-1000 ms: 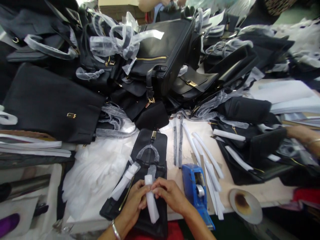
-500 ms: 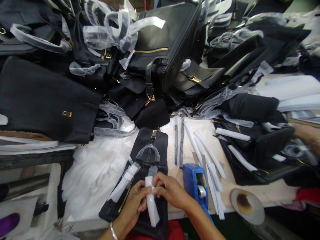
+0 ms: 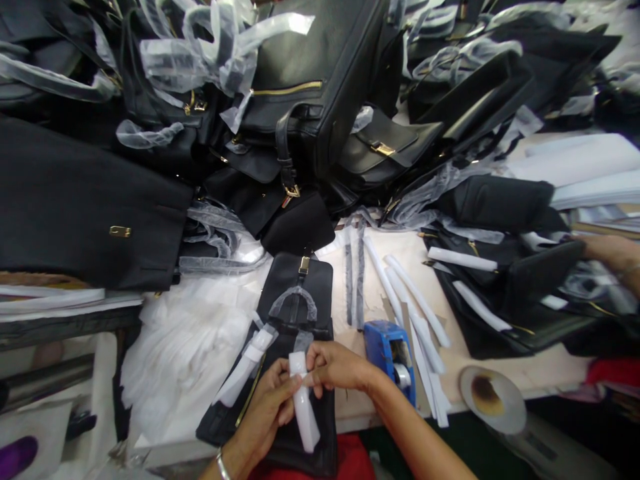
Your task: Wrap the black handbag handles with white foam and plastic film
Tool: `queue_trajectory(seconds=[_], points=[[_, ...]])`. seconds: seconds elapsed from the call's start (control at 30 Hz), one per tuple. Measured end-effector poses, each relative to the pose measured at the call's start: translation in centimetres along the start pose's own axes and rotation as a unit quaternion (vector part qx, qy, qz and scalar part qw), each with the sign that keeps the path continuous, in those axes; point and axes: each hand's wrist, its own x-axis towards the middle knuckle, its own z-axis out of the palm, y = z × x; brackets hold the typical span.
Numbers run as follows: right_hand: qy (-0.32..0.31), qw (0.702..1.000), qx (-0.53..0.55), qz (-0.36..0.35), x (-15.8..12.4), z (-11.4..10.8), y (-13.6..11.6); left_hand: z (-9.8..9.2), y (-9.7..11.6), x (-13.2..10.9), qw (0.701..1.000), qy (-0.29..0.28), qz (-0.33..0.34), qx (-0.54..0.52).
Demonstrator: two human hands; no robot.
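Note:
A black backpack [image 3: 305,280] lies in front of me, its carry handle [image 3: 295,303] wrapped in clear film. Over its lower part, my left hand [image 3: 273,403] pinches a white foam-like wrapped strap [image 3: 305,417] between thumb and fingers. My right hand [image 3: 333,367] is closed on the same strap from the right, near its upper end, with fingertips touching it. Whether the right fingers also hold a bit of tape cannot be made out. A second wrapped strap [image 3: 245,370] lies to the left, beside a gold zip [image 3: 250,393].
Right of the backpack stands a blue tape dispenser [image 3: 387,353] beside several white strips [image 3: 420,320]. White tissue sheets [image 3: 185,340] are piled at left. Black bags [image 3: 300,73] are heaped behind. Another person's hand [image 3: 610,252] reaches in at far right, by another black bag [image 3: 540,313].
The view has shifted slightly, so the surrounding things sit a little further left and higher. Both hands remain on the wrapped strap, almost unmoved.

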Motion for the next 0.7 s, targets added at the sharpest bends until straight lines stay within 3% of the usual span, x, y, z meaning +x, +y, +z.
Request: queue_trajectory(seconds=[0.43,0.57,0.7], points=[[-0.03,0.997,-0.046,0.052,0.7,-0.3,-1.0,0.1,0.5,-0.4,0.999,0.0,0.008,0.051],[-0.024,0.998,-0.048,0.038,0.7,-0.2,-0.9,0.2,0.5,-0.2,0.997,0.028,0.002,0.077],[-0.017,0.999,-0.031,-0.027,0.2,-0.2,0.0,0.0,0.2,-0.1,0.997,0.047,0.005,0.054]])
